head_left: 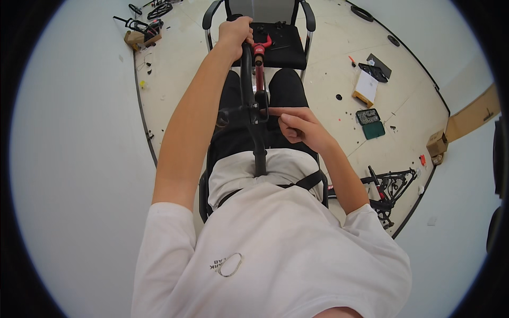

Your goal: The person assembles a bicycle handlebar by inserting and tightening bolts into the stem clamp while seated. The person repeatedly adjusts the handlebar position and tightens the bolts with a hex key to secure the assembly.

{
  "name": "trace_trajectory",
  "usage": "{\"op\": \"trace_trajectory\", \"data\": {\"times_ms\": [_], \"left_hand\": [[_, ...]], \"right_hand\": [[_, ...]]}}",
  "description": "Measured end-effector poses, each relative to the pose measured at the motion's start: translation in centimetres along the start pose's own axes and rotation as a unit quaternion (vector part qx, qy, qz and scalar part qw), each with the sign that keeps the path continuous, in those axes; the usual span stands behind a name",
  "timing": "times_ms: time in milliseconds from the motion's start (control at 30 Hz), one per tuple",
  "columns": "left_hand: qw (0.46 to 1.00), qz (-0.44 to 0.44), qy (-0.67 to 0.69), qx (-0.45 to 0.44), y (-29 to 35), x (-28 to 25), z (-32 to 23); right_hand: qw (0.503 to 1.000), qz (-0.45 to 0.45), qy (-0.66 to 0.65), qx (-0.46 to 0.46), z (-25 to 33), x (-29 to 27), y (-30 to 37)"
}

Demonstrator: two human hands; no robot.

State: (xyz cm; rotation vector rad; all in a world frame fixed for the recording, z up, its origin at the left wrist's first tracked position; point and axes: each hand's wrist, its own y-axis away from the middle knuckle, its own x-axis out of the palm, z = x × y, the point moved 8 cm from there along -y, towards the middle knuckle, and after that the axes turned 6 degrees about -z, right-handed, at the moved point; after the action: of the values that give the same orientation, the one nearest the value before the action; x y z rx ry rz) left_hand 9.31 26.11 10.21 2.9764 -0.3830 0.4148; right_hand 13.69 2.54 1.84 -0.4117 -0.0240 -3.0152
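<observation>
Gripping the black handlebar (246, 74) near its far end with the left hand (237, 33), wrapped firmly round the tube. Holding it lengthwise over the lap, with the near end toward the pale cloth (289, 161). Reaching in from the right with the right hand (303, 127), pointing with the index finger at the small clamp (255, 113) partway along the bar, curling the other fingers loosely with nothing visible inside. Impossible to tell here a press from a light touch, or to rule out something small under the hidden fingertip.

Best, probably, to hold the left wrist quiet, so as to stop the bar rolling beneath the finger. Better to feel round the clamp slowly than to push hard at one edge. Worth minding the black loop (264, 100) and the red part (259, 77) close beside the bar, likely to catch a knuckle. Wise to allow room for the dark stub (223, 117) on the left, and to avoid swinging the far end across the chair (292, 53), with small dark parts (280, 25) loose on its seat.
</observation>
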Motion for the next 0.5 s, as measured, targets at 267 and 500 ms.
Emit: {"op": "trace_trajectory", "data": {"times_ms": [267,500], "left_hand": [[1.0,0.005,0.006,0.004,0.1,0.4,0.1],[1.0,-0.01,-0.004,0.006,-0.2,-0.2,0.2]], "right_hand": [[0.999,0.019,-0.042,-0.009,0.2,0.3,0.1],[0.996,0.086,0.028,-0.022,1.4,2.5,0.7]]}}
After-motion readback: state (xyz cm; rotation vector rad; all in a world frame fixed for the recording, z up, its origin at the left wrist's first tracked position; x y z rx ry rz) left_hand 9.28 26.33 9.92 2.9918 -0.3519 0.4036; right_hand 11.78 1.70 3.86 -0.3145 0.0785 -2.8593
